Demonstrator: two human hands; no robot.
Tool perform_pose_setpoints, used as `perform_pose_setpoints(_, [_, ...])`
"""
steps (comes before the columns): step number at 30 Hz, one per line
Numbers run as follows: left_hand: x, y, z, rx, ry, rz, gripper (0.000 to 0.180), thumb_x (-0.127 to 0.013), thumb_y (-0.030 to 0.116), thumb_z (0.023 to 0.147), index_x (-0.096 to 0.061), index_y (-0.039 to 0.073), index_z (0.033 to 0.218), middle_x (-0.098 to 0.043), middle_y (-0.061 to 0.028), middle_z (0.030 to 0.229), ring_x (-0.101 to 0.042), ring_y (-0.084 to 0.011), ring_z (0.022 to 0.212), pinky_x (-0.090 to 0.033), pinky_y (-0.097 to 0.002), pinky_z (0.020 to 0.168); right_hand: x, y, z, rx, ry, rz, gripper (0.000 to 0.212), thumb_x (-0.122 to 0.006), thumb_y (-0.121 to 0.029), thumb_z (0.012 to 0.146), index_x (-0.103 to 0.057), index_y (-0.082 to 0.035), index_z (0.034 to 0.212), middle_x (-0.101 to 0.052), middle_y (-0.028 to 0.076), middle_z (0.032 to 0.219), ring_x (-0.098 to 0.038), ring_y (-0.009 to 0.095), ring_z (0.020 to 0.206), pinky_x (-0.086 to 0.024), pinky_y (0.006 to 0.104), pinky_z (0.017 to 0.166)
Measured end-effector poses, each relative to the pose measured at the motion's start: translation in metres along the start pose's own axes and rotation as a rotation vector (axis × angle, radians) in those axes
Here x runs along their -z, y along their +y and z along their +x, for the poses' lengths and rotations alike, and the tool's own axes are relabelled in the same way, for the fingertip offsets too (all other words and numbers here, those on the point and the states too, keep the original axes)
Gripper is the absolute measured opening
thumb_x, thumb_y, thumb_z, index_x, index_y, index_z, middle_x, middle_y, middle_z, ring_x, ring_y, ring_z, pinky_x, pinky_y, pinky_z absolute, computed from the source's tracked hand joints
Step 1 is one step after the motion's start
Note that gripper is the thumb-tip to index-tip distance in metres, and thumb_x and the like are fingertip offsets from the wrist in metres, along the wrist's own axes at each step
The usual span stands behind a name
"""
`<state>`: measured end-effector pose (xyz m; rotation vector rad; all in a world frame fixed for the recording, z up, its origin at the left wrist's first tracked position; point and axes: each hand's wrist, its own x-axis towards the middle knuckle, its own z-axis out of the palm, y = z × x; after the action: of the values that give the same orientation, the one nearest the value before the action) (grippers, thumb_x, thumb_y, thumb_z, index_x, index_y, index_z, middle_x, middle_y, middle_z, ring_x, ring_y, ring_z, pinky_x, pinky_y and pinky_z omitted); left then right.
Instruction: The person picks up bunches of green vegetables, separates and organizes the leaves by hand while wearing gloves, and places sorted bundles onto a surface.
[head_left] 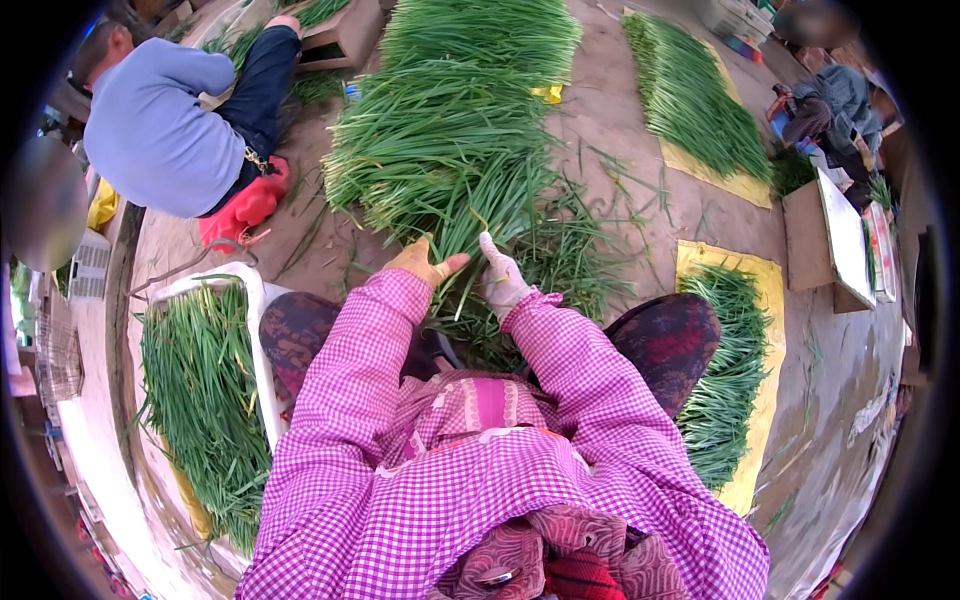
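My left hand (428, 262), in a yellowish glove with the thumb bare, is closed around a small bunch of garlic chives (462, 238). My right hand (501, 280), in a white glove, grips the other side of the same bunch, its thumb pointing away from me. Below the hands, long green leaves hang down between my knees. Just beyond them lies a big heap of garlic chives (430, 140), pale stem ends to the left. Loose leaves (575, 255) are scattered by my right hand. Most of the fingers are hidden under the hands and leaves.
A white tub (262, 350) with chives (200, 370) stands at my left. Chives on yellow sheets (765, 350) lie to my right and farther off. A person in a grey-blue top (165, 120) sits at the far left; another person (840, 110) crouches far right, near a box (815, 235).
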<state>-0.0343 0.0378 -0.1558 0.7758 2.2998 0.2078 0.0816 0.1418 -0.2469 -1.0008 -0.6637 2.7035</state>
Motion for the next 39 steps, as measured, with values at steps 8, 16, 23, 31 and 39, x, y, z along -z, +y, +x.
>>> perform_pose_setpoints(8, [-0.074, 0.007, 0.034, -0.051, 0.125, -0.279, 0.081, -0.078, 0.038, 0.067, -0.039, 0.0, 0.128, -0.055, -0.0217, 0.121, -0.055, -0.0332, 0.112, -0.042, -0.0362, 0.097, 0.012, -0.003, 0.01, -0.063, 0.171, -0.088, 0.041, -0.058, -0.041, 0.089, -0.061, -0.004, 0.105, -0.066, 0.01, 0.097, -0.061, 0.025, 0.082, -0.048, 0.0386, 0.076])
perform_pose_setpoints(16, [-0.111, 0.037, -0.001, -0.314, 0.213, -0.427, 0.07, -0.075, 0.026, 0.072, -0.04, 0.002, 0.128, -0.055, -0.0184, 0.12, -0.055, -0.0312, 0.112, -0.042, -0.0351, 0.095, 0.016, -0.014, -0.038, 0.281, 0.282, 0.038, 0.037, -0.064, -0.029, 0.087, -0.059, 0.001, 0.108, -0.065, 0.009, 0.096, -0.061, 0.019, 0.078, -0.049, 0.0319, 0.073])
perform_pose_setpoints(23, [-0.052, 0.076, -0.01, -0.808, 0.511, -0.595, 0.076, -0.079, 0.027, 0.068, -0.036, 0.005, 0.127, -0.053, -0.022, 0.114, -0.056, -0.0399, 0.103, -0.047, -0.0409, 0.086, -0.039, -0.079, -0.104, 0.7, 0.051, -0.296, 0.04, -0.063, -0.029, 0.088, -0.057, 0.004, 0.11, -0.064, 0.008, 0.099, -0.062, 0.014, 0.081, -0.05, 0.0241, 0.064])
perform_pose_setpoints(31, [-0.023, 0.035, 0.081, -0.879, 0.444, -0.514, 0.083, -0.079, 0.015, 0.068, -0.03, 0.008, 0.134, -0.058, -0.0141, 0.115, -0.056, -0.0287, 0.109, -0.045, -0.0364, 0.095, -0.047, -0.083, -0.025, 0.83, -0.183, -0.599, 0.049, -0.071, -0.017, 0.081, -0.049, -0.004, 0.123, -0.062, 0.004, 0.106, -0.058, 0.014, 0.093, -0.048, 0.028, 0.081])
perform_pose_setpoints(39, [-0.008, -0.006, 0.101, -0.985, -0.361, -1.334, 0.064, -0.069, 0.009, 0.08, -0.038, 0.009, 0.136, -0.044, -0.0111, 0.135, -0.046, -0.0268, 0.12, -0.038, -0.0424, 0.103, -0.009, -0.066, 0.011, 0.96, -0.083, -1.165, 0.06, -0.07, -0.031, 0.08, -0.046, -0.007, 0.13, -0.059, 0.014, 0.118, -0.058, 0.028, 0.106, -0.045, 0.0366, 0.09])
